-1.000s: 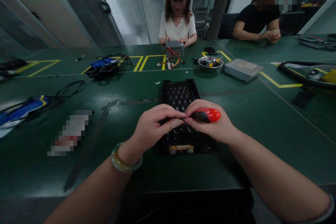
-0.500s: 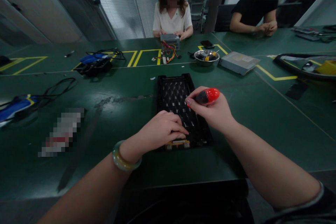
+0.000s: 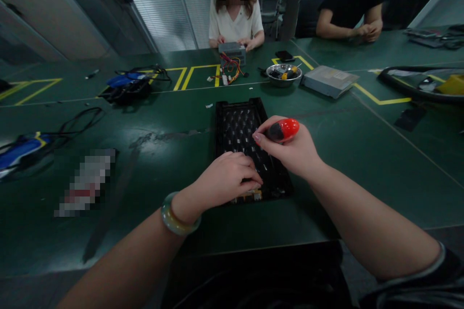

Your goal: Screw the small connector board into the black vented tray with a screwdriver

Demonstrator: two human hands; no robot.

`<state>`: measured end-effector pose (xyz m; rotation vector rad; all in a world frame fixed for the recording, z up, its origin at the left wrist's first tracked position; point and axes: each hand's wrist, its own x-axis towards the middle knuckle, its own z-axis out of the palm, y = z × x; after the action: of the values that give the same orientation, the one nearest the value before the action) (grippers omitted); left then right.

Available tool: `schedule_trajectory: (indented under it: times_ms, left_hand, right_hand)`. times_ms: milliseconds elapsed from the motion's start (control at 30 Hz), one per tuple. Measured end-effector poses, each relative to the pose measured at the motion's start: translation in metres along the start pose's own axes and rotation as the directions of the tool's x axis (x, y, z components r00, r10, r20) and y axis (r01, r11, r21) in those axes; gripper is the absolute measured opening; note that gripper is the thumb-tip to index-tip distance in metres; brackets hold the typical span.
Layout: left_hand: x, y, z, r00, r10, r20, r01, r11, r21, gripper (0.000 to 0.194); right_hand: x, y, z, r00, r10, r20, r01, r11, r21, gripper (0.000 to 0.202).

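Observation:
A black plastic casing [image 3: 237, 123] with rows of small slots lies on the green table in front of me. A small yellowish circuit board [image 3: 253, 196] sits at its near end, partly covered by my left hand [image 3: 235, 176]. The fingers of that hand are bent and drawn together over the board; what they pinch, if anything, is hidden. My right hand [image 3: 295, 147] is closed around a screwdriver [image 3: 286, 130] with a red and black handle, above the casing's right side. The screwdriver's shaft and tip cannot be made out.
Beyond the casing stand a metal bowl [image 3: 283, 77] with tools, a flat grey metal box [image 3: 329, 82] and a power supply [image 3: 232, 53] with coloured wires, touched by a person [image 3: 237, 19]. Another person sits at right. Blue cabled items [image 3: 23, 150] lie left; a tyre-like black ring [image 3: 402, 82] lies right.
My left fingers have shifted slightly and now cover more of the circuit board. The screwdriver in my right hand has hardly moved. The whole view has tilted a little.

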<state>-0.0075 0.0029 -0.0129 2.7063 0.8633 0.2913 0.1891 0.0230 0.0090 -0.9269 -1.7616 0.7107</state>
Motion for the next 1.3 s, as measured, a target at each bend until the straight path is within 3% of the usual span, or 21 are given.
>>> schedule_trajectory:
  times_ms: [500,733,1100,1300]
  left_hand:
    - [-0.002,0.001,-0.002,0.997,0.076,0.034,-0.078,0.997,0.031,0.018]
    - [-0.004,0.0,-0.002,0.998,0.061,-0.021,-0.06,0.997,0.058,0.019]
    - [-0.005,0.005,-0.007,0.979,0.197,0.043,-0.202,0.95,0.24,0.016]
    - [-0.008,0.005,-0.013,0.974,0.218,0.065,-0.227,0.953,0.202,0.017]
  right_hand:
    - [-0.001,0.001,0.0,1.0,-0.021,-0.002,0.021,1.0,0.016,0.007]
    - [-0.001,0.0,0.0,1.0,-0.03,-0.006,0.03,0.999,0.031,0.008]
    - [-0.001,-0.001,0.001,0.999,-0.043,0.004,0.042,0.999,0.02,0.007]
    - [-0.001,0.0,0.001,0.999,-0.044,0.007,0.044,0.999,0.0,0.007]
